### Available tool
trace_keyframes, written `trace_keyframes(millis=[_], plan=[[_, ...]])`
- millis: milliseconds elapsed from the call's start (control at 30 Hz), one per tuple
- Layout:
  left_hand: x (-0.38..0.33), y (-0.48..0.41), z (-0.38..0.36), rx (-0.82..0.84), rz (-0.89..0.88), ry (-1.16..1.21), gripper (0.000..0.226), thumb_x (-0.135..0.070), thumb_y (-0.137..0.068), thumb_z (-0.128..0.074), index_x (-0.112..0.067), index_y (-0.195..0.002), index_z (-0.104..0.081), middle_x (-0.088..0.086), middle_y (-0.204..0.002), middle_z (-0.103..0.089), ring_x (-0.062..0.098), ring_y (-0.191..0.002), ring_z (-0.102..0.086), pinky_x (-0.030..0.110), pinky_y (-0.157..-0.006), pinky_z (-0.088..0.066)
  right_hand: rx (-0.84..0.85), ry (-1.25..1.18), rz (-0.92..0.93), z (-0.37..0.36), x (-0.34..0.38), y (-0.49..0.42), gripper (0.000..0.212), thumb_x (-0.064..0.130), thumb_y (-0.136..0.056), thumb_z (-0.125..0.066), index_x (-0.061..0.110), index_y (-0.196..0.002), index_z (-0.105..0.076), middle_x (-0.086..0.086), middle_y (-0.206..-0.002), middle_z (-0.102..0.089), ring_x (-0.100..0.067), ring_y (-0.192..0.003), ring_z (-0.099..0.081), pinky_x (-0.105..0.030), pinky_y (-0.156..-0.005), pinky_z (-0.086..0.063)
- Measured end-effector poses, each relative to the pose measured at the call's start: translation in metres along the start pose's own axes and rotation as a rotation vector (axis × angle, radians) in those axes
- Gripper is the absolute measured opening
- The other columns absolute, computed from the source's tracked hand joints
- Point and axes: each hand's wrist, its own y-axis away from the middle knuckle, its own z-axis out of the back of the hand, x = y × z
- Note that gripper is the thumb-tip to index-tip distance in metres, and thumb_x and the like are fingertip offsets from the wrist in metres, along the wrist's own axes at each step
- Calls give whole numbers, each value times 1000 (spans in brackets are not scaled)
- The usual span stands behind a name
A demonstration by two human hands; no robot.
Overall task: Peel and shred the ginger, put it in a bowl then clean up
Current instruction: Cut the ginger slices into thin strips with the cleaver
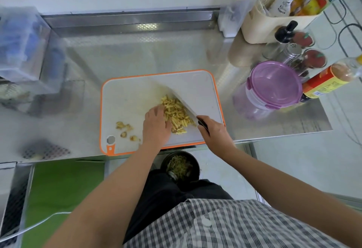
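**Steel counter, board at centre: shredded ginger held between palm and blade**

Stainless-steel counter (137, 55) fills the upper half of the frame, and a white cutting board (125, 94) with an orange rim lies at its near edge. The ginger shreds (177, 113), pale yellow matchsticks that look moist and loosely tangled, form one elongated heap at the middle of the board. Its long axis runs from upper left to lower right, parallel to the knife (180, 98).

The left hand (156, 126) lies on the heap's left flank, fingers nearly straight and touching the shreds, holding nothing. The right hand (213, 132) is curled round the dark handle, and the broad blade stands along the heap's right flank. The shreds thus sit between palm and blade, with the left hand the nearer to their bulk. Judged from this, the step in hand is gathering the heap for lifting, and any scoop must close across the short axis.

Brownish peel scraps (125, 130) lie apart at the board's lower left. A dark round vessel (180, 164) holding pale shreds shows below the counter edge, at lower centre (bowl or waste bin cannot be told). A purple-lidded container (274, 83) stands to the right of the board.
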Motion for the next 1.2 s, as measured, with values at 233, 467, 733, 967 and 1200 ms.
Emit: trace_keyframes(millis=[233,467,733,967,1200], plan=[[8,6,2,-11,20,22,48,-17,-93,-52,-15,-141,-44,16,-139,-41,32,-128,-36,40,-105,-36,-27,-31,-54,-2,4,4,31,24,-100,-44,14,-129,-51,-4,-105,-66,-24,-94,-61,-36,-79,-49],[17,11,16,-192,150,42,40,-5,-92,-46,-7,-132,-50,15,-124,-50,31,-115,-45,39,-93,-42,-14,-273,-97,3,50,-15,13,21,-100,-37,13,-101,-46,-13,-68,-58,-27,-55,-52,-42,-53,-45],[40,15,21,-140,226,-37,38,-1,-93,-41,-1,-130,-50,19,-125,-54,35,-116,-45,38,-97,-34,180,-118,41,-51,85,-8,18,19,-101,-37,4,-107,-45,-9,-66,-52,-24,-55,-46,-34,-47,-31],[47,21,14,-68,164,-98,37,-5,-88,-47,-3,-123,-61,16,-137,-47,34,-121,-42,42,-101,-37,40,22,-71,-39,54,-8,24,19,-100,-38,6,-118,-47,-10,-73,-53,-29,-64,-47,-33,-58,-33],[44,19,17,-67,159,-121,33,-7,-88,-48,-3,-117,-62,16,-131,-48,34,-118,-42,40,-98,-37,73,59,13,-50,63,-5,22,22,-100,-38,7,-113,-46,-8,-68,-51,-29,-59,-48,-32,-54,-31]])
